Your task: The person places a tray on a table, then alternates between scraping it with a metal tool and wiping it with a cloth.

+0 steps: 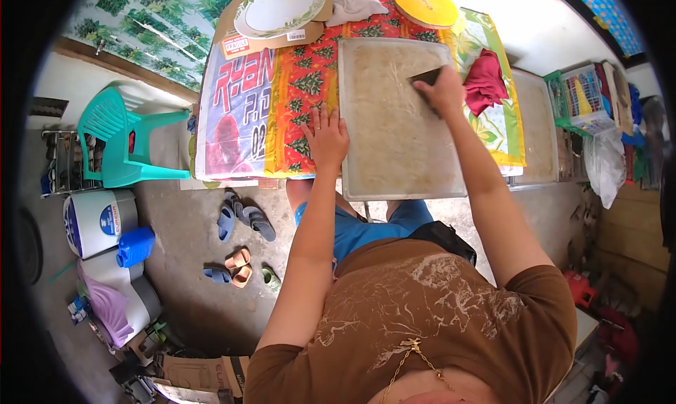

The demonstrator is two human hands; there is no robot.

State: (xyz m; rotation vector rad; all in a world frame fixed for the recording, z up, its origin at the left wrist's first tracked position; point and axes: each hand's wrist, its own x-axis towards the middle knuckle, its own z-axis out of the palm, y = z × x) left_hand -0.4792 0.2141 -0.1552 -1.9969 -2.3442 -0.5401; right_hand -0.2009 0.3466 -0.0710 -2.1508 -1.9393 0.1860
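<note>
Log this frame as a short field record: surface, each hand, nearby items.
surface: table with patterned cloth
main item: large metal tray, smeared with residue
left hand: flat on tray's left edge
right hand: pressing a dark scraper on the tray
nearby: red cloth, yellow lid, plate

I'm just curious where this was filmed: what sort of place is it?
Probably a home yard or porch used for kitchen work: a cloth-covered table bearing a large metal tray, sandals on bare concrete, and a plastic chair.
</note>
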